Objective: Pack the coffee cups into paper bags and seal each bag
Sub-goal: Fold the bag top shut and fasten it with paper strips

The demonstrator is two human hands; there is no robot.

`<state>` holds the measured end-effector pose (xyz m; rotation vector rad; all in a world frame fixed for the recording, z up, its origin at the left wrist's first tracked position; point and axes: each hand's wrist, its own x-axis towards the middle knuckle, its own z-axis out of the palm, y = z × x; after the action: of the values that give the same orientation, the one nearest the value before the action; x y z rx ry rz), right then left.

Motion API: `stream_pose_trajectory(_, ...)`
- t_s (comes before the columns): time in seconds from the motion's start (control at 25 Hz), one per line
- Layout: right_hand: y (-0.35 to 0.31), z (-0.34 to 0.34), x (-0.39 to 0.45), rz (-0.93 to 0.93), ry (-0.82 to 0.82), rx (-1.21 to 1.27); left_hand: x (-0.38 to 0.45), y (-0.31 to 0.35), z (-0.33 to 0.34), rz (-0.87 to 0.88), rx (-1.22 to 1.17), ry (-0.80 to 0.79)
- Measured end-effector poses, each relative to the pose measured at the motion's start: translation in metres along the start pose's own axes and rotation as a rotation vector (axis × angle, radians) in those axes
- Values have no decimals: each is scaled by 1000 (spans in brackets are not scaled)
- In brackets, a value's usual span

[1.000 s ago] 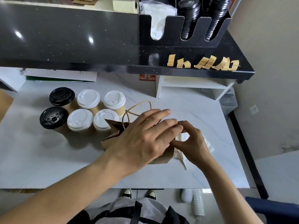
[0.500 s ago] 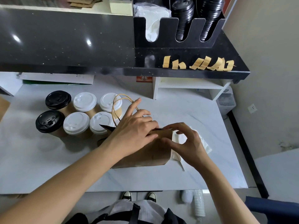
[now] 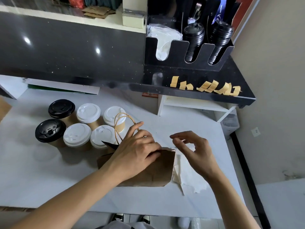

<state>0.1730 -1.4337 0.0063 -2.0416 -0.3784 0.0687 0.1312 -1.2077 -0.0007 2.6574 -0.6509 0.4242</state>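
Nearest, the brown paper bag [image 3: 148, 171] stands on the white desk [image 3: 41, 179], its mouth held together under the left hand [image 3: 135, 152], whose fingers curl over and grip the folded top edge. The paper is light and thin, likely to crease or tear if pinched hard; the top fold or the twisted paper handles [image 3: 120, 124] looping up behind the hand are the sensible places to take it, with support underneath once loaded. The right hand [image 3: 191, 146] hovers just beside the bag, fingers loosely curved and holding nothing, over crumpled white paper [image 3: 186, 177].

Behind the bag stand six lidded coffee cups [image 3: 77, 134], two with black lids, four white; kraft cups are light but squashable, so a hold round the body below the lid seems safest.

Farther back, tan tape strips [image 3: 206, 87] hang from the black counter edge, presumably for sealing. I can read no writing or brand anywhere; the cup sides look plain.
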Motion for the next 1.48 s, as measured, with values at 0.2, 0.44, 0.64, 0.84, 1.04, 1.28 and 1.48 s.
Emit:
stream_pose_trajectory(0.2,-54,-45,98,-166,255,-277,-2,-2,4,-12,-10,10)
stream_pose_trajectory(0.44,-70,-49,207,76,117,-738,-3,-1,4,-3,7,16)
stream_pose_trajectory(0.64,-57,-33,237,371,-18,-738,-3,-1,2,-8,14,6)
stream_pose_trajectory(0.84,-62,-38,234,322,44,-387,-4,-1,2,-11,20,0)
stream_pose_trajectory(1.04,-65,-44,226,122,195,-271,-3,0,2,-7,17,-5)
stream_pose_trajectory(1.28,-72,-44,171,-107,146,-152,-3,0,2,-13,-9,4)
stream_pose_trajectory(1.48,-52,-24,96,-124,27,-231,-1,-1,3,-21,-28,6)
